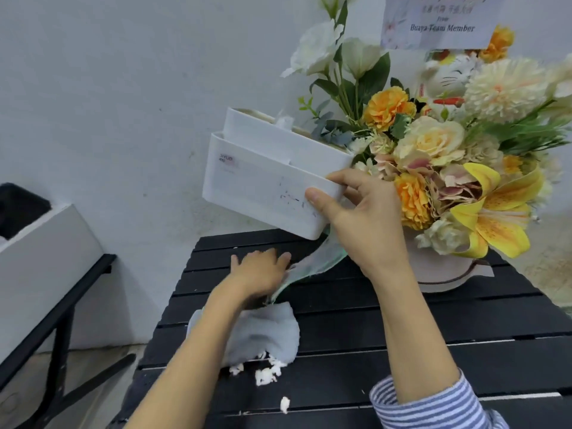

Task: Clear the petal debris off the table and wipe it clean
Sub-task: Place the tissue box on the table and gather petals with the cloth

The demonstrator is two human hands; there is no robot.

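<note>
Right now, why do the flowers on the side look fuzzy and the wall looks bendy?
In the head view, the wide lens curves the edges, so the bouquet at the right smears and stretches; the left hand looks slightly soft; the right hand on the white box looks sharper; the light is soft, shadows faint.

Plain white painted wall point(123, 88) behind, faint scuffs and small dark specks, evenly lit, soft shadows. Black slatted table point(402, 320) against wall, thin pale lines along slat gaps. At left, second black-framed piece of furniture point(62, 308) with angled legs, carrying white rectangular box point(43, 255), tilted in view; dark shape point(18, 205) sits at its top edge. Pale floor point(93, 376) visible beneath, along base of wall. Pale printed card point(439, 20) hangs upper right, text partly legible.
</note>
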